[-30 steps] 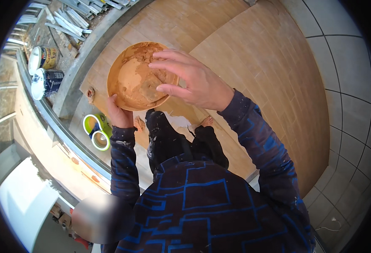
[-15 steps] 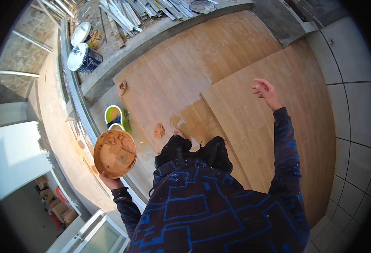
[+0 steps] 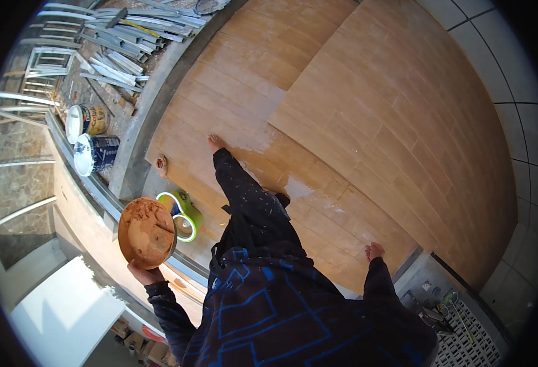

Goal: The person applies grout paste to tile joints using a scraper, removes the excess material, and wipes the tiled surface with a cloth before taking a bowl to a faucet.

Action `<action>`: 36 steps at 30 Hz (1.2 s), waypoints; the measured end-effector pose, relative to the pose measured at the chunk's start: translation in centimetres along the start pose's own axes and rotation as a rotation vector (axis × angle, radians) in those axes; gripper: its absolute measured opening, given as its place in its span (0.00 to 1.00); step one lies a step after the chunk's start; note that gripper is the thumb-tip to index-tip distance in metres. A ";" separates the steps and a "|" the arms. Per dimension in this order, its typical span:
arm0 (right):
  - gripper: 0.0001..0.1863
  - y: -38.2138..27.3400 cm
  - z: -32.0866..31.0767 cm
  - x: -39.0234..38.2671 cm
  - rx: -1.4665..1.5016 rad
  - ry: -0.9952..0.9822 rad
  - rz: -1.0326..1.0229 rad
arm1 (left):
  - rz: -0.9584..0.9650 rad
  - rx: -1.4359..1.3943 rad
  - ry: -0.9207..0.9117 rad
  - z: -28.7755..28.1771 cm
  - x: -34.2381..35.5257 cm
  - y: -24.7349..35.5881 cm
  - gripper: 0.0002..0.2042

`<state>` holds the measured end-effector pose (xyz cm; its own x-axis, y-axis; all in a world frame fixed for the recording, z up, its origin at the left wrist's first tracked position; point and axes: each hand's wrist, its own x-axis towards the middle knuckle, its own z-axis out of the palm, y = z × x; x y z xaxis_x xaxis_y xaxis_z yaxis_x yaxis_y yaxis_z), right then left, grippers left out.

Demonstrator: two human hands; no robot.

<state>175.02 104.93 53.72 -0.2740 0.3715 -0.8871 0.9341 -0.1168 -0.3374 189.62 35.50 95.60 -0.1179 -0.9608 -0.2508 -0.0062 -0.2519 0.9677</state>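
Observation:
My left hand (image 3: 145,273) grips a round bowl (image 3: 170,248) by its near edge, thumb and fingers at the rim. Inside lies wet orange-brown paste (image 3: 146,223), lumpy at the far side and smoother in the middle. The bowl is held up at the left, over the side of two green-and-white buckets (image 3: 186,227). My right hand (image 3: 375,251) hangs low at the right, over the wood-look tiled floor. Its fingers are loosely curled and a little apart, with nothing visible in them. One bare foot (image 3: 215,143) is set forward on the tiles.
A rolled-up cloth-like bundle (image 3: 162,165) lies by the floor's left edge. Beyond a concrete curb (image 3: 137,140) stand a white-and-yellow bucket (image 3: 88,120) and a dark blue bucket (image 3: 97,154), with metal profiles (image 3: 119,40) behind. A raised tiled step (image 3: 367,104) crosses the right. A perforated panel (image 3: 468,339) is at lower right.
My body and view have turned, and one leg has stepped forward. My right arm has dropped from raised at the right to low near my side. The bowl stays in my left hand.

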 end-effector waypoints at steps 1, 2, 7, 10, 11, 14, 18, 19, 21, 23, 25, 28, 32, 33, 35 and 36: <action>0.12 2.7 0.2 -1.6 0.022 0.002 0.106 | -0.013 -0.010 -0.009 1.0 0.7 0.3 0.31; 0.10 4.4 0.9 -3.2 0.041 0.003 0.206 | -0.025 -0.025 -0.013 1.9 1.0 0.5 0.30; 0.10 -0.7 12.9 -9.0 -0.095 -0.292 0.144 | -0.010 -0.035 -0.060 5.8 -1.0 1.9 0.28; 0.13 -11.7 19.8 -8.3 -0.185 -0.562 -0.053 | -0.033 -0.071 -0.024 7.6 -2.0 1.0 0.28; 0.13 -16.1 22.3 -9.0 -0.258 -0.575 -0.157 | -0.018 -0.046 0.007 8.0 -2.6 1.0 0.29; 0.14 -28.6 26.9 -10.9 -0.216 -0.555 -0.445 | -0.012 -0.087 -0.010 9.0 -2.5 -0.1 0.31; 0.12 -41.3 29.2 -16.3 -0.260 -0.549 -0.871 | -0.171 -0.161 0.159 12.9 -2.6 -0.5 0.31; 0.12 -43.4 30.3 -17.6 -0.271 -0.548 -0.885 | -0.214 -0.159 0.203 12.0 -0.2 -1.6 0.28; 0.12 -46.8 32.0 -19.2 -0.328 -0.574 -0.957 | -0.203 -0.191 0.170 13.7 1.0 -3.5 0.27; 0.12 -48.2 34.2 -20.0 -0.384 -0.570 -0.960 | -0.175 -0.227 0.162 15.5 2.3 -3.7 0.26; 0.12 -47.8 37.3 -20.9 -0.445 -0.586 -0.946 | -0.197 -0.220 0.184 14.3 4.1 -3.7 0.26; 0.13 -46.2 43.5 -22.3 -0.391 -0.650 -0.816 | -0.229 -0.221 0.223 9.9 9.3 -3.0 0.26; 0.13 -44.2 50.3 -22.4 -0.500 -0.687 -0.714 | -0.165 -0.145 0.264 7.2 15.8 1.2 0.27; 0.14 -42.3 51.1 -22.3 -0.551 -0.690 -0.662 | -0.135 -0.090 0.275 5.9 16.6 3.3 0.27; 0.14 -39.4 53.2 -21.7 -0.605 -0.679 -0.597 | -0.050 0.009 0.321 2.2 19.7 5.8 0.30; 0.14 -38.4 54.0 -21.1 -0.637 -0.648 -0.561 | -0.026 0.042 0.299 1.3 20.4 7.0 0.33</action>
<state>132.55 51.88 68.41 -0.5958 -0.3602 -0.7178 0.5327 0.4916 -0.6889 185.84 14.28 97.29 0.1806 -0.9471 -0.2653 -0.0474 -0.2778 0.9595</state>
